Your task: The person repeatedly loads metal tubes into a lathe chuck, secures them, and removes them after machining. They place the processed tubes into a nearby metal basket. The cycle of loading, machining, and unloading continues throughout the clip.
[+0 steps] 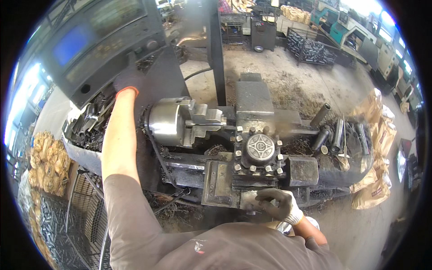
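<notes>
My left arm reaches forward to the lathe's headstock. The left hand [130, 80], in a dark glove with an orange cuff, is against the dark panel beside the chuck; its fingers blend into the panel. My right hand [278, 203], in a dirty glove with a white cuff, is low in front of the carriage [218, 182]. Its fingers are bent and apart, and I see nothing between them. Between the hands sits the steel three-jaw chuck [168, 122], with a short metal piece [221, 118] at its jaws. Right of it stands the square tool post [260, 147], ringed with bolts.
Metal tubes [336, 135] and a caliper-like tool [345, 146] lie on the chip-covered right end. Dark parts [92, 119] fill a tray at left. Paper sacks [375, 180] stand at right, a wire basket [85, 207] at lower left, and a bin of parts [310, 47] behind.
</notes>
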Demonstrator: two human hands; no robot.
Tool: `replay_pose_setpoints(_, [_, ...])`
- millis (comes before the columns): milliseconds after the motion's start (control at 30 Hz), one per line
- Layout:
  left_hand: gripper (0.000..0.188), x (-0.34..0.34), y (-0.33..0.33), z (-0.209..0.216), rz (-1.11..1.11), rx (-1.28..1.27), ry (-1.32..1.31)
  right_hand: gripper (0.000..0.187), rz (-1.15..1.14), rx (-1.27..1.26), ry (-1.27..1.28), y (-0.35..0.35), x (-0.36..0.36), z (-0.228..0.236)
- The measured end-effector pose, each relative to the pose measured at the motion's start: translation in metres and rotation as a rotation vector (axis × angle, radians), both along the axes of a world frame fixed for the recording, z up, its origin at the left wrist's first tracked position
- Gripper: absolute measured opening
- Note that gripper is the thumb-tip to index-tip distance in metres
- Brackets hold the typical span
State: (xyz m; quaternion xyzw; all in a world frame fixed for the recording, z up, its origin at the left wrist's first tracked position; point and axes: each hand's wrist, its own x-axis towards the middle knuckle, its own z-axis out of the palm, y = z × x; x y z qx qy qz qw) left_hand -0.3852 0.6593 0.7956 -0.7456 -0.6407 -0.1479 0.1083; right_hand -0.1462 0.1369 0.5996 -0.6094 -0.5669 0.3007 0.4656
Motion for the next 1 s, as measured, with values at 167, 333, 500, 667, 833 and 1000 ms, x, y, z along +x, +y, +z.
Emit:
replay_pose_setpoints(167, [0.074, -0.012, -0.083, -0.069, -0.510, 0.568, -0.105, 0.036, 0.137, -0.089, 0.020, 0.006, -0.009, -0.012])
replay_pose_setpoints(333, [0.037, -0.082, -0.297, -0.263, -0.504, -0.246, -0.359, 0.032, 0.412, -0.101, -0.001, 0.036, -0.055, -0.030])
replay_pose_setpoints(500, [0.054, -0.267, -0.526, -0.468, 0.490, -0.867, -0.569, 0.027, 0.769, -0.053, -0.131, 0.071, -0.149, -0.083])
replay_pose_setpoints(667, [0.052, -0.413, -0.905, -0.600, 1.386, -0.956, -0.662, 0.029, 1.073, -0.241, -0.361, 0.082, -0.278, -0.181])
replay_pose_setpoints(833, [0.060, -0.349, -1.177, -0.609, 2.090, -0.358, -0.886, 0.026, 1.195, -0.552, -0.458, 0.106, -0.358, -0.302])
replay_pose_setpoints(1000, [0.053, -0.233, -1.194, -0.600, 1.527, -1.172, -0.562, 0.009, 1.405, -0.829, -0.957, 0.152, -0.391, -0.416])
